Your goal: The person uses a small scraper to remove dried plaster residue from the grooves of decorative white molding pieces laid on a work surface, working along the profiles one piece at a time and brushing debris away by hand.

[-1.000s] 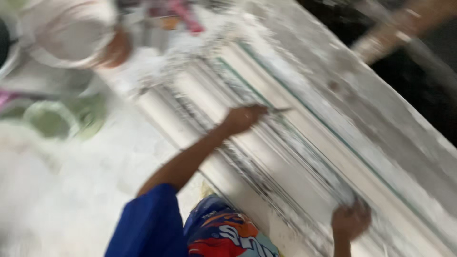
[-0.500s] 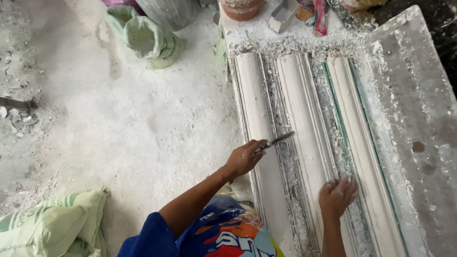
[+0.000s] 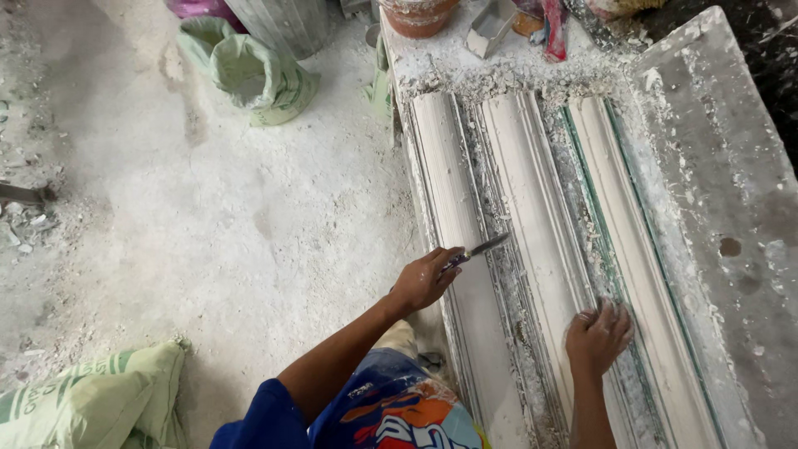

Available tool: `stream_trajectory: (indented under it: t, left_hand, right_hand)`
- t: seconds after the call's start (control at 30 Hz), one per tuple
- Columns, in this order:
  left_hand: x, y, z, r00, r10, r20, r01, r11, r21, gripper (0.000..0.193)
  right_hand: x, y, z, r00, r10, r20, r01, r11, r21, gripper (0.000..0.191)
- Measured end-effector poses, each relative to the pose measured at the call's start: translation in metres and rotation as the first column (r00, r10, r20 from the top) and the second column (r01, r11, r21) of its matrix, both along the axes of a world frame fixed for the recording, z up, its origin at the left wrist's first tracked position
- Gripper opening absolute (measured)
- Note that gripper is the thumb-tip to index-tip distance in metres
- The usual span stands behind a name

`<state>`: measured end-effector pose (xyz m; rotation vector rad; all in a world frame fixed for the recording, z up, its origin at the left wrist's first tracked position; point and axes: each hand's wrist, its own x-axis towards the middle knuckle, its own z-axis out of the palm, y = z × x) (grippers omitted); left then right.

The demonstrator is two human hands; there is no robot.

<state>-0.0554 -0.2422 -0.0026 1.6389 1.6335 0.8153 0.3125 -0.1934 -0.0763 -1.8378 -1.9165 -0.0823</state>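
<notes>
My left hand (image 3: 424, 278) grips a small knife (image 3: 480, 248) whose blade tip rests on the groove between two long white plaster mouldings (image 3: 453, 208). My right hand (image 3: 598, 334) lies flat, fingers together, on the greenish strip between the middle moulding (image 3: 532, 199) and the right moulding (image 3: 632, 241). The mouldings lie side by side on a dusty plaster-crusted bench (image 3: 723, 191) and run away from me. Crumbs of plaster fill the grooves.
A green woven sack (image 3: 258, 75) stands open on the powdery floor at the upper left, another sack (image 3: 91, 399) lies at the lower left. A clay-coloured pot (image 3: 418, 15) and small tools sit at the bench's far end. A grey bin (image 3: 283, 21) stands behind.
The view has steadied and shifted so the mouldings run straight ahead. My left hand still holds the knife at the groove; my right hand has slid slightly along the green strip.
</notes>
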Motion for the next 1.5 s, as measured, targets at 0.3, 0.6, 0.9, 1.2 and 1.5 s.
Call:
stream_trajectory:
  t: [0.3,0.6,0.9,1.2,1.5]
  left_hand:
    - [-0.032,0.049,0.003,1.000,-0.012,-0.014,0.013,0.997,0.082,0.043]
    - [-0.029,0.078,-0.002,0.995,-0.098,-0.002,0.097,0.990,0.105,0.044]
    - [-0.024,0.084,-0.010,0.994,-0.113,-0.001,0.113,0.991,0.070,0.044]
    - [-0.017,0.097,-0.042,0.977,-0.212,-0.030,0.211,0.977,-0.018,0.046]
    - [-0.020,0.212,-0.029,0.837,-0.454,-0.307,0.523,0.829,0.199,0.044]
  right_hand:
    - [-0.009,0.008,0.000,0.998,-0.006,0.068,0.001,0.997,0.081,0.032]
    - [-0.003,0.011,-0.001,0.989,-0.046,0.138,0.050,0.999,-0.020,0.047]
    - [-0.009,0.010,0.002,0.998,-0.049,0.045,0.051,0.997,-0.051,0.042]
    - [-0.013,0.012,-0.001,0.995,-0.069,0.071,0.069,0.998,-0.001,0.040]
    - [0.083,-0.114,0.004,0.924,-0.347,0.162,0.365,0.925,-0.103,0.046]
